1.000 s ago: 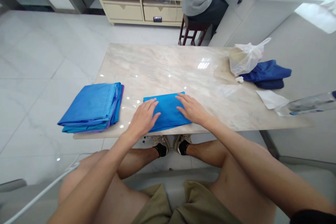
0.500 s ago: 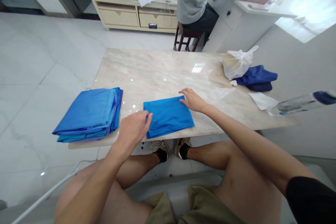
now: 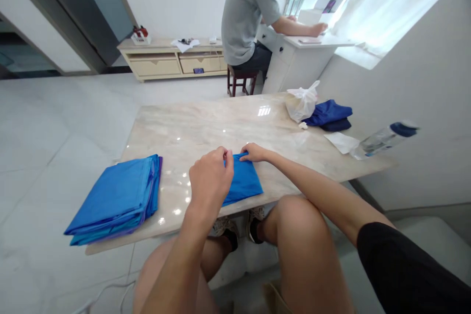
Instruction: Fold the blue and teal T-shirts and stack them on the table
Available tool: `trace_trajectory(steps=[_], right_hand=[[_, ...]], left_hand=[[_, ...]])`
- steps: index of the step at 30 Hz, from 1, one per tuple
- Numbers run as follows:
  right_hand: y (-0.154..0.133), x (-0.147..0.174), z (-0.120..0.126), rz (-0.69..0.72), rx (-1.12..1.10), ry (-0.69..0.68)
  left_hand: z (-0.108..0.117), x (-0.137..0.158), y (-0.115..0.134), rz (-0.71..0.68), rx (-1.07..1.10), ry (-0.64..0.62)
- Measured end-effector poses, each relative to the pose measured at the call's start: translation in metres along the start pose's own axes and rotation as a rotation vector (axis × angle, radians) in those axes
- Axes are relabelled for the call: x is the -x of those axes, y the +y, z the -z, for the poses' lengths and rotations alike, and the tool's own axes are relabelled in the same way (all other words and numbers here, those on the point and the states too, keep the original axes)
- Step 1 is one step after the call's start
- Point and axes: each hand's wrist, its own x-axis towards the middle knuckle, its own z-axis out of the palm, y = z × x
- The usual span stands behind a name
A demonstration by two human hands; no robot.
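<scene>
A small folded blue cloth (image 3: 243, 181) lies near the front edge of the marble-topped table. My right hand (image 3: 254, 152) grips its far edge, thumb on top of the fabric. Above the cloth's left part is my left hand (image 3: 211, 171), fingers curled and thumb near the index finger. Whatever its fingers hold, if anything, is hidden, and the hand and wrist cover that side of the cloth. To the left, a stack of folded blue and purple cloths (image 3: 117, 191) sits at the table corner.
On the table's right are a white plastic bag (image 3: 302, 103), dark blue fabric (image 3: 329, 114), a sheet of white paper (image 3: 342, 142) and a clear bottle (image 3: 382, 140) with a blue cap. Beyond, a person (image 3: 245, 14) sits on a stool at a white desk by the window.
My left hand has moved right over the cloth, covering its left side. My right fingers have closed on the far edge. The camera view has tilted up.
</scene>
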Motion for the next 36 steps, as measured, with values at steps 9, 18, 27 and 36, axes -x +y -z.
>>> trace_trajectory(steps=[9, 18, 27, 36], right_hand=[[0.128, 0.131, 0.016, -0.458, -0.18, 0.341], [0.218, 0.272, 0.028, -0.815, -0.033, 0.724], [0.161, 0.181, -0.031, -0.449, 0.204, 0.565], [0.208, 0.204, -0.019, -0.348, 0.315, 0.448]], left_hand=[[-0.005, 0.0, 0.084, -0.172, -0.001, -0.071], [-0.017, -0.017, 0.107, -0.172, -0.032, -0.119], [-0.03, -0.016, 0.115, -0.186, -0.093, -0.199], [-0.032, -0.032, 0.102, -0.157, -0.101, -0.237]])
